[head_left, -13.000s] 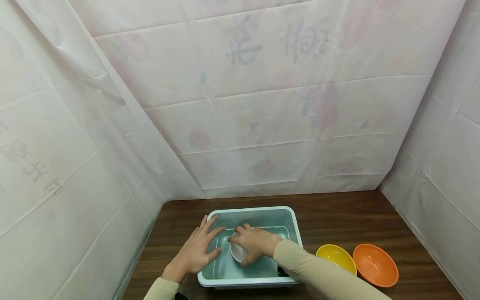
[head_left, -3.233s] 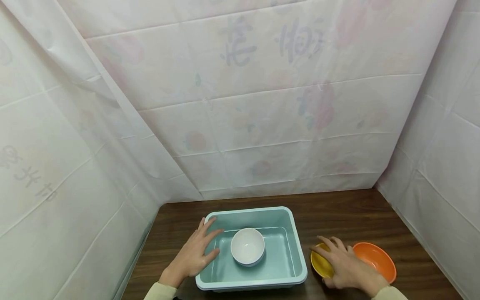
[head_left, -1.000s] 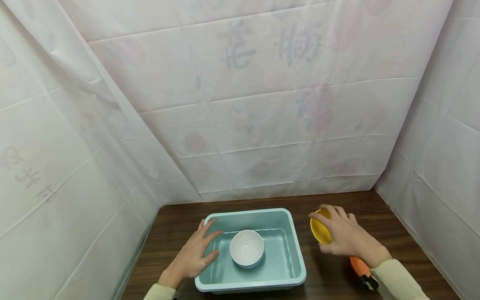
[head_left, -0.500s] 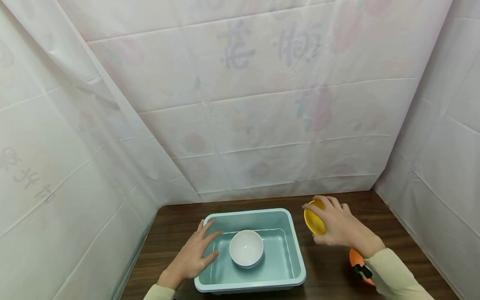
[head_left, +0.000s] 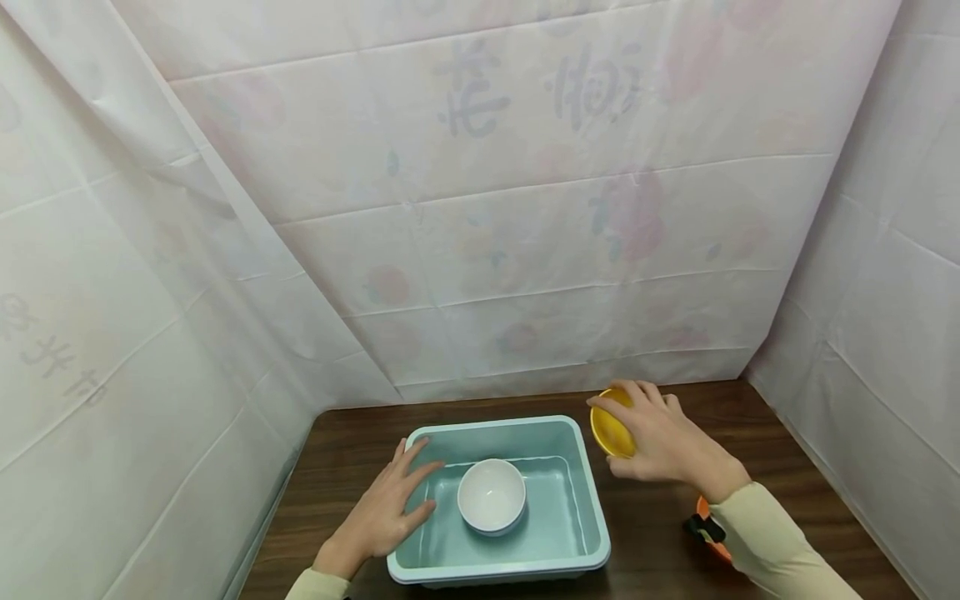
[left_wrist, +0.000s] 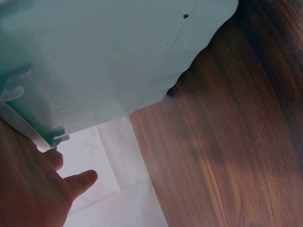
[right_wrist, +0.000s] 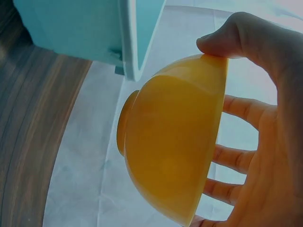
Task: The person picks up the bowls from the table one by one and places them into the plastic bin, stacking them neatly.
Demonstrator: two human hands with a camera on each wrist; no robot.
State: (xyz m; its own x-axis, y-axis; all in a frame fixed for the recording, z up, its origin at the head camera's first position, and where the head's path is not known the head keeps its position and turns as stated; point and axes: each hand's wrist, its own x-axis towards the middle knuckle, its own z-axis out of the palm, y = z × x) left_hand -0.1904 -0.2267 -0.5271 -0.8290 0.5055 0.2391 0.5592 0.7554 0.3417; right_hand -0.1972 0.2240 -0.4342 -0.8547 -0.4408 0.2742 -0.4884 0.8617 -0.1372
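In the head view my left hand (head_left: pixel 382 512) lies over the left rim of a pale teal plastic basin (head_left: pixel 498 575), fingers spread. Upright on the basin floor sits a white bowl (head_left: pixel 492 493). To the right of the basin, my right hand (head_left: pixel 667 442) grips a yellow bowl (head_left: pixel 610 429) by its rim. The right wrist view has this yellow bowl (right_wrist: pixel 170 132) tipped on its side in the air, thumb at one end of the rim and fingers along it, its foot facing the basin wall (right_wrist: pixel 128 38). An orange bowl (head_left: pixel 720 552) is mostly hidden under the right sleeve.
Everything stands on a dark wood-grain table (head_left: pixel 637 533). Pale printed sheeting (head_left: pixel 525 208) hangs behind the table and along both sides. A black wrist strap piece (head_left: pixel 703 528) overlaps the orange bowl in the head view.
The right hand was at the white bowl inside the basin, then let it go and took hold of the yellow bowl beside the orange one. It has lifted that bowl away and leftward. Left hand stayed.
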